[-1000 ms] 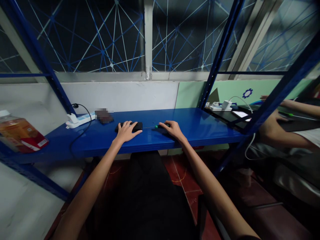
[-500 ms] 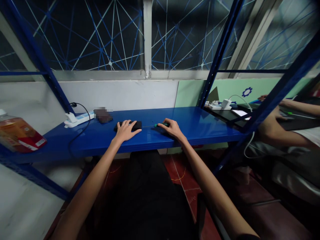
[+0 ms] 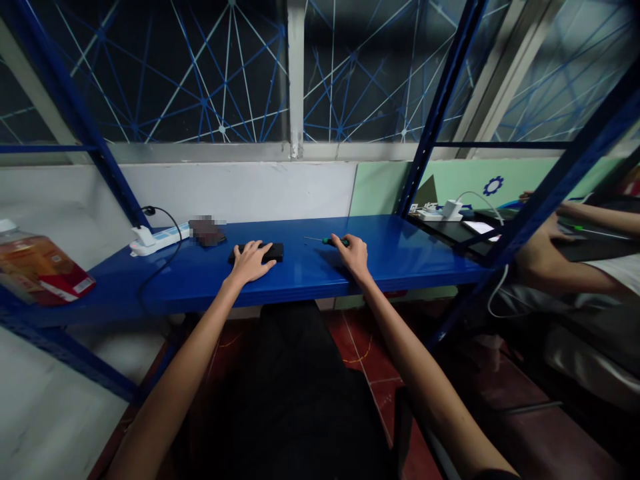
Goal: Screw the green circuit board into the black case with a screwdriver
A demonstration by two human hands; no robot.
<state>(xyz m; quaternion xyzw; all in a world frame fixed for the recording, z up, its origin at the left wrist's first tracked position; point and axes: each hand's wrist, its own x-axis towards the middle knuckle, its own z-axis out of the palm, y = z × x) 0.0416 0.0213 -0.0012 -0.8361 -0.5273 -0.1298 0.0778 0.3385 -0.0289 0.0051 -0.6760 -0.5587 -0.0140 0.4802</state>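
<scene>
Glossy blue sheet-metal shelf board (image 3: 400, 250): set between slanted blue steel uprights (image 3: 440, 100). Folded front lip just ahead of both wrists, white wall close behind. Bare room between the hands and to their right; more crowded toward the left end.

Another person's forearm and hand (image 3: 543, 257): at the neighbouring dark bench, beyond the right upright.

Orange-labelled clear plastic bottle (image 3: 40, 270): far left end, well apart from the hands.

White plastic power strip (image 3: 160, 239): back left, black cable looping forward over the lip.

Left hand (image 3: 250, 261): palm down, fingers spread, resting on the near end of a flat black rectangular device (image 3: 274, 252). Possibly a phone or power bank, too dark to tell. Stiff and smooth, likely to slide on the gloss; best taken by the long edges.

Right hand (image 3: 356, 253): fingertips closed on the butt of a green-handled slim screwdriver (image 3: 331, 241). Thin shaft points left, right of the device and apart from it. Light, rigid, apt to roll; handle the place to grip, tip sharp.
</scene>
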